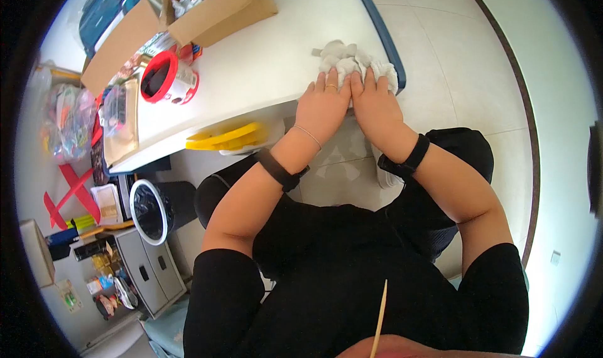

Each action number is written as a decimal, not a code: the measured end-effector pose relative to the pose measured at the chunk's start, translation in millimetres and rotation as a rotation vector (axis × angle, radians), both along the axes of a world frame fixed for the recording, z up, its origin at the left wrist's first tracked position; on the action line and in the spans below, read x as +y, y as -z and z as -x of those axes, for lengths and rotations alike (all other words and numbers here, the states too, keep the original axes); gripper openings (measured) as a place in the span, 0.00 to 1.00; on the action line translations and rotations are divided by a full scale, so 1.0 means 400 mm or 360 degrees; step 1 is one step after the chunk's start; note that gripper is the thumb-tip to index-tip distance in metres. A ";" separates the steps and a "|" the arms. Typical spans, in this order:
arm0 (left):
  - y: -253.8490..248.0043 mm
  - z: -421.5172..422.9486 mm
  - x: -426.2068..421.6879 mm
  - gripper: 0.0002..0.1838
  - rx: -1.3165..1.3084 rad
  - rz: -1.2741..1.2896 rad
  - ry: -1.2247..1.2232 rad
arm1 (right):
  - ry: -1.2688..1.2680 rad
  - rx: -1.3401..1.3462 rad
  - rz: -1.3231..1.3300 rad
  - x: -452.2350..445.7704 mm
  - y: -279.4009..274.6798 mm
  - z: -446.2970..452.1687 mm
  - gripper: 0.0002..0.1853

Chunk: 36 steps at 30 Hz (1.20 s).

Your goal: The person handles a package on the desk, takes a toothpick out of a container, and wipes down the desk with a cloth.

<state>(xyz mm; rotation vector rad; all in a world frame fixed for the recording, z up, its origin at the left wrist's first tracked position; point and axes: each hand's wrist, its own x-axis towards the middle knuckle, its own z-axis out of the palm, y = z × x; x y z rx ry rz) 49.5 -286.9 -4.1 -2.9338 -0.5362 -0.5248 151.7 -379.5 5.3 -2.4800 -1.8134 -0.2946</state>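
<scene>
A crumpled white cloth or tissue [342, 55] lies at the near right corner of the white table [264, 56]. My left hand [323, 103] rests on its left part, fingers stretched forward over the folds, with a ring on one finger. Beside it, my right hand [375, 103] lies on the right part of the same bundle, fingers also extended. The two hands touch or nearly touch at the thumbs. Fingertips partly sink into the folds, so their exact contact is hidden. Both wrists wear black bands.
On the table stand a red-rimmed tub [168, 81] and an open cardboard box [223, 12]. Dark blue edging [377, 18] borders the table's right side. Below hangs a yellow object [226, 138]; a lined bin [149, 210] is at left. A thin wooden stick [380, 314] juts up close to the camera.
</scene>
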 end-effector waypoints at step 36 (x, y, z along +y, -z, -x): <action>-0.059 0.285 0.233 0.09 0.0720 0.0213 -0.1067 | -0.1017 0.0822 -0.0183 0.382 0.065 0.255 0.28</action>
